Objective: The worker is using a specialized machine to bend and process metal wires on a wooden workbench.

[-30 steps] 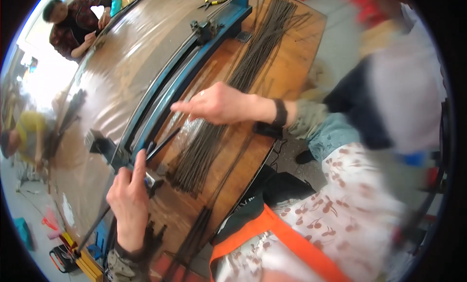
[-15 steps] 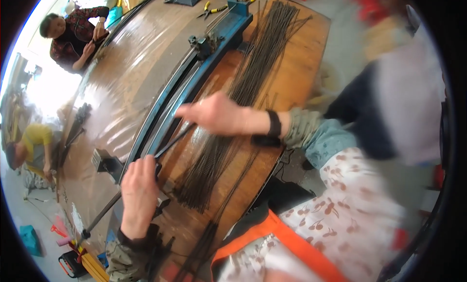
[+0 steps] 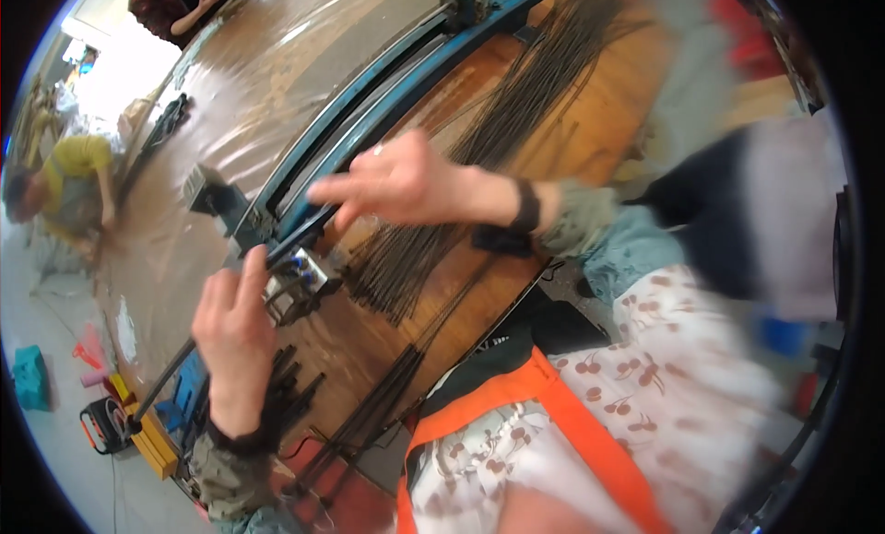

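Note:
A long dark rod (image 3: 175, 373) slants up from the lower left, and my left hand (image 3: 235, 327) is closed around it, index finger pointing along it. My right hand (image 3: 410, 184) hangs over the near side of a long blue metal rail fixture (image 3: 355, 142). Its fingers point left, with the rod's upper stretch passing between thumb and forefinger. Just right of my left hand is a shiny metal clamp-like mechanism (image 3: 304, 281). A blue and grey block (image 3: 210, 195) sits at the fixture's near end. My right palm hides part of the rail.
A bundle of thin dark rods (image 3: 507, 119) lies on the wooden board (image 3: 590, 147) to the right. More dark bars (image 3: 387, 387) lie nearer me. Across the plastic-covered table (image 3: 286, 55) sit two people, one in a yellow top (image 3: 78, 170). A yellow box (image 3: 152, 446) stands lower left.
My view has shifted, so the fixture's near end and metal mechanism show more fully. My hands have come closer together along the rod, the right one moving down toward the left.

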The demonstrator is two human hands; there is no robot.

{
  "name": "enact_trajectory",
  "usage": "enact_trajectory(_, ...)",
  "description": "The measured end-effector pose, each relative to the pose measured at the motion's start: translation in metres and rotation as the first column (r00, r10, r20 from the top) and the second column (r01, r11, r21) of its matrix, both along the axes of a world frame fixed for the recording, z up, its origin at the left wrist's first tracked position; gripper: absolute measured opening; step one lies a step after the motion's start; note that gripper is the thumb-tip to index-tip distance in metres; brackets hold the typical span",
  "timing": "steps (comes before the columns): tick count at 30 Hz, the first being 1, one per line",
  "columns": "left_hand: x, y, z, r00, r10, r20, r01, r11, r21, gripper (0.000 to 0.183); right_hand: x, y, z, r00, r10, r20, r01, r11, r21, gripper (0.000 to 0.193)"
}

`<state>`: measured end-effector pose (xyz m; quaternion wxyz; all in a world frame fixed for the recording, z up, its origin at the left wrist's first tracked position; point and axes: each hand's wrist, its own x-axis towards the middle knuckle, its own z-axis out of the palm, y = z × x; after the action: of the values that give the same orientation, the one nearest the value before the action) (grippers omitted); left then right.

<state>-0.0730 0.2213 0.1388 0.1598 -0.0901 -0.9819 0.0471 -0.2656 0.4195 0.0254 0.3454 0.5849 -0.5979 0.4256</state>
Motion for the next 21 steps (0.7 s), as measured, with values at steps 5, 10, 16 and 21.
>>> enact_trajectory(5, 0.048, -0.070, -0.003, 0.965, 0.189, -0.184, -0.188, 0.982, 0.022, 0.025, -0.042, 0.001, -0.021, 0.996, -0.079, 0.036, 0.076, 0.995, 0.069, 0.032)
enact_trajectory(10, 0.109, -0.111, 0.058, 0.769, 0.504, -0.392, -0.494, 0.859, 0.136, 0.020, -0.062, 0.000, -0.027, 0.860, -0.206, 0.467, 0.012, 0.922, 0.386, 0.013)
enact_trajectory(16, 0.132, -0.099, 0.048, 0.784, 0.516, -0.346, -0.476, 0.856, 0.199, 0.020, -0.005, -0.143, 0.030, 0.754, 0.260, 0.603, -0.503, 0.819, 0.276, 0.018)
enact_trajectory(21, 0.190, -0.100, 0.033, 0.729, 0.635, -0.258, -0.581, 0.772, 0.259, 0.020, -0.002, -0.182, 0.019, 0.929, 0.281, 0.243, -0.355, 0.863, 0.360, 0.017)
